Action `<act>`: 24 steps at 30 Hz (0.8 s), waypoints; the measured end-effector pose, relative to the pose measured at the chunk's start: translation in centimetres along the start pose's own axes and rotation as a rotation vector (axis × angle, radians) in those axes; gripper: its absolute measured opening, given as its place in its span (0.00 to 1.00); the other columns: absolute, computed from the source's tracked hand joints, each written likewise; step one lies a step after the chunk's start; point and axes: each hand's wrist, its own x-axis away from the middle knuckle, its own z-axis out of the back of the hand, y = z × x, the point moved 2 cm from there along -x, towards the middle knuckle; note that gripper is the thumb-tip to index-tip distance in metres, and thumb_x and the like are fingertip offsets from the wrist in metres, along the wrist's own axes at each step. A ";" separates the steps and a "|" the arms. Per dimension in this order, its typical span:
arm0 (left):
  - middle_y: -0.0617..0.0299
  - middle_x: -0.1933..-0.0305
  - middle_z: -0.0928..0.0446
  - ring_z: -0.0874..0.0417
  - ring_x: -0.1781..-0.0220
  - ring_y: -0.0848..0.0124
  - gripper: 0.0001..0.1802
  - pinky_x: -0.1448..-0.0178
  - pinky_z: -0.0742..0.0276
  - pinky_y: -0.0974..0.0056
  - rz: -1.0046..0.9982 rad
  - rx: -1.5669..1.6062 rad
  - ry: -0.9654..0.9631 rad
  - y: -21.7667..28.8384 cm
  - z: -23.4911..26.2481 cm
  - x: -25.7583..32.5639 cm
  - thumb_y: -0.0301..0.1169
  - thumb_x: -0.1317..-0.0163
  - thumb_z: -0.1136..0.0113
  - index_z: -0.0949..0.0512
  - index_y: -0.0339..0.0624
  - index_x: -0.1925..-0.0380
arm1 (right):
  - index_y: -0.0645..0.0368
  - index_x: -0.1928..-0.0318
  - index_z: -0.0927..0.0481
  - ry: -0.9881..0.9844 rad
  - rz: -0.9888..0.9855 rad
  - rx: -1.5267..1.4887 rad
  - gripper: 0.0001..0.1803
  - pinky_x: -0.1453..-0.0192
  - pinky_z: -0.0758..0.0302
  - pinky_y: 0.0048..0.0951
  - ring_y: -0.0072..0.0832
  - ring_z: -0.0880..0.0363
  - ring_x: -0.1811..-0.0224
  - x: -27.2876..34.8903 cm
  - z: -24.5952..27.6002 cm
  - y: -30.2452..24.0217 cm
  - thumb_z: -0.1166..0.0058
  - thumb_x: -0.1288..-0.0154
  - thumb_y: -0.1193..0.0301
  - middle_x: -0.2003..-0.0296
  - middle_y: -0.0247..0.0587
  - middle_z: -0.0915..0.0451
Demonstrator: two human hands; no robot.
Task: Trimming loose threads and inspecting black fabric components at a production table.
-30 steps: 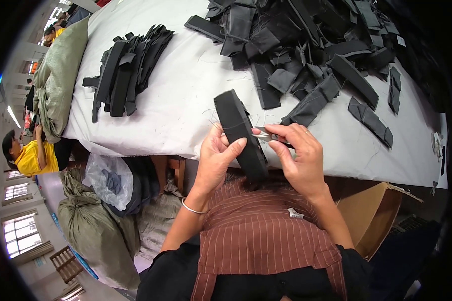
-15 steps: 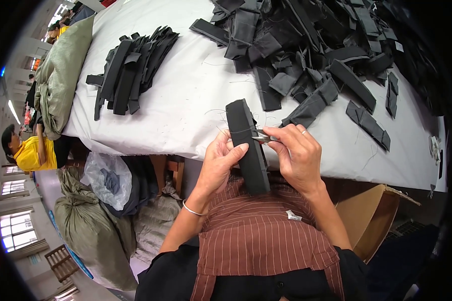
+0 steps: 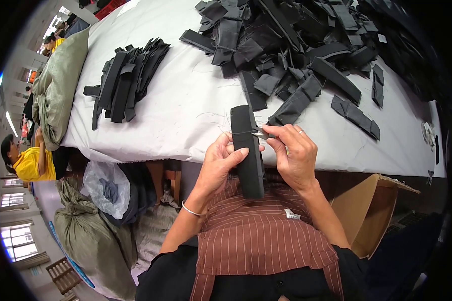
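My left hand (image 3: 217, 164) grips a flat black fabric strip (image 3: 250, 175), thumb on its face and fingers behind. The strip stands nearly upright in the picture over the table's near edge, its lower end in front of my striped apron. Pinched in my right hand (image 3: 296, 153) are small metal thread snips (image 3: 258, 134). Their tips touch the strip's right edge near its upper part; the handles are mostly hidden by my fingers. Fine loose threads stick out beside the strip.
A large heap of black fabric pieces (image 3: 286, 35) covers the table's far right. A neater stack of strips (image 3: 120, 85) lies at left on the white table cover (image 3: 181, 100). Sacks (image 3: 93, 236) stand lower left, a cardboard box (image 3: 369, 210) lower right. A person in yellow (image 3: 32, 163) is far left.
The strip has turned slightly more upright and sits a little lower. The snips stay at its right edge. The table scene has shifted slightly in view as my head moved.
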 end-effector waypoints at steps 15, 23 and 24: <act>0.45 0.53 0.20 0.15 0.59 0.67 0.20 0.56 0.15 0.64 -0.012 -0.045 -0.074 0.3 -1.8 0.0 0.25 0.35 0.45 0.36 0.32 0.46 | 0.54 0.64 0.19 0.058 0.004 0.056 0.09 0.68 0.28 0.33 0.34 0.24 0.72 0.9 2.9 -0.9 0.38 0.48 0.75 0.73 0.34 0.22; 0.46 0.53 0.21 0.16 0.56 0.67 0.21 0.55 0.15 0.64 -0.014 -0.022 -0.081 0.4 -2.6 0.4 0.26 0.35 0.45 0.37 0.31 0.44 | 0.56 0.62 0.19 0.142 -0.012 0.071 0.09 0.68 0.28 0.33 0.35 0.24 0.72 1.8 1.8 -0.9 0.40 0.46 0.76 0.72 0.36 0.22; 0.45 0.53 0.21 0.16 0.56 0.67 0.22 0.54 0.15 0.64 -0.018 -0.031 -0.074 0.4 -2.4 0.5 0.26 0.35 0.45 0.37 0.31 0.44 | 0.56 0.62 0.19 0.145 -0.011 0.076 0.10 0.68 0.29 0.33 0.35 0.24 0.71 1.9 1.8 -0.9 0.40 0.46 0.76 0.72 0.36 0.22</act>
